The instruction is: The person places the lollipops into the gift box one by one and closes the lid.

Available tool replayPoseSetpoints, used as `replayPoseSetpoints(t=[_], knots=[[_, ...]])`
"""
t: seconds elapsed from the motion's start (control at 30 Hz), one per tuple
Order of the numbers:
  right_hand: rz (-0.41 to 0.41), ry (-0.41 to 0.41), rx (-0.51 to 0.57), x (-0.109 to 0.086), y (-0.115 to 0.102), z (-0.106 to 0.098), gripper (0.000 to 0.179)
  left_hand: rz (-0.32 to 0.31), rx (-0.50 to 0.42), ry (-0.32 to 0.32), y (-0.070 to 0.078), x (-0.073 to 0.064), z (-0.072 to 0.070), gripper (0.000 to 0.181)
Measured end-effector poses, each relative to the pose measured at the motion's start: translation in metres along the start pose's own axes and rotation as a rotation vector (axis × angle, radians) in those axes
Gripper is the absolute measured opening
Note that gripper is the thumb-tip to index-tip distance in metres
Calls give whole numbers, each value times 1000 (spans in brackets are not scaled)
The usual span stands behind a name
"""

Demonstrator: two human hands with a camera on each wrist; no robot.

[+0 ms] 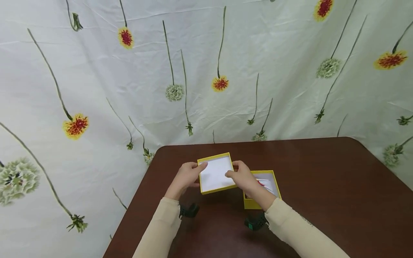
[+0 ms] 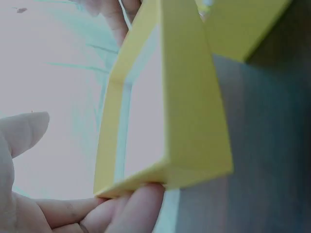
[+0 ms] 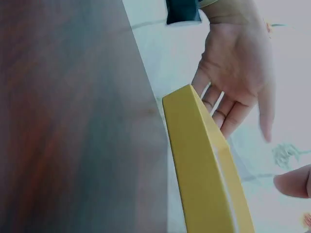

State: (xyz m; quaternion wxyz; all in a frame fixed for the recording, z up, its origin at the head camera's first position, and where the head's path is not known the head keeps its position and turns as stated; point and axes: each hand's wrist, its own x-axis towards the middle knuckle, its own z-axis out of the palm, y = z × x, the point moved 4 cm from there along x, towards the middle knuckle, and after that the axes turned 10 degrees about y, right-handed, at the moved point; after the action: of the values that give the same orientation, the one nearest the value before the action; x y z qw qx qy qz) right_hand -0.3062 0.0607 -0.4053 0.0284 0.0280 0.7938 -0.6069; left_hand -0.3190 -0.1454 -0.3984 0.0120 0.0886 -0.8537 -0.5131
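Note:
A shallow yellow box lid (image 1: 217, 173) with a white inside is held tilted above the table, its inner side facing me. My left hand (image 1: 185, 178) holds its left side. In the left wrist view, that hand's fingers (image 2: 141, 208) touch the lid's edge and the thumb stands apart. My right hand (image 1: 244, 179) holds the right side, thumb over the inside in the head view; its other fingers are mostly hidden. Behind the right wrist sits a deeper yellow box (image 1: 253, 204) without a cover. It contains thin white and red pieces (image 1: 262, 184), partly hidden by the forearm.
The dark brown table (image 1: 322, 179) has rounded far corners. A white cloth (image 1: 200, 53) printed with flowers hangs behind it. Dark devices are strapped to both wrists, the left one (image 1: 190, 210) and the right one (image 1: 255, 223).

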Motion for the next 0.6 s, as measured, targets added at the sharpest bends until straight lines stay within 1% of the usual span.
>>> replayPoseSetpoints(t=[0.07,0.13,0.17,0.23,0.27,0.33,0.4,0.47,0.5,0.53,0.6], knots=[[2,-5,4,2,-2,-12,65,14,-22,-40,12,1,5,65],[-3,-13,34,3,-4,-24,65,32,-60,-69,25,1,12,71],[-3,-12,56,3,-5,-31,63,50,-88,-75,31,-1,16,72],[-8,-5,107,1,-10,-45,59,94,-167,-61,42,-6,25,70],[-8,-5,127,-1,-13,-52,56,111,-219,-39,47,-8,30,66],[-3,-4,153,-6,-18,-66,52,138,-359,20,54,-15,40,54],[-3,10,156,-11,-20,-80,52,148,-513,96,56,-22,51,46],[-13,48,132,-14,-19,-92,53,150,-636,169,55,-26,62,44],[-21,75,113,-16,-17,-97,53,148,-680,201,54,-27,68,44],[-29,106,96,-17,-15,-101,53,149,-702,231,53,-29,74,43],[-43,169,61,-20,-7,-108,50,156,-712,271,50,-32,84,38]])
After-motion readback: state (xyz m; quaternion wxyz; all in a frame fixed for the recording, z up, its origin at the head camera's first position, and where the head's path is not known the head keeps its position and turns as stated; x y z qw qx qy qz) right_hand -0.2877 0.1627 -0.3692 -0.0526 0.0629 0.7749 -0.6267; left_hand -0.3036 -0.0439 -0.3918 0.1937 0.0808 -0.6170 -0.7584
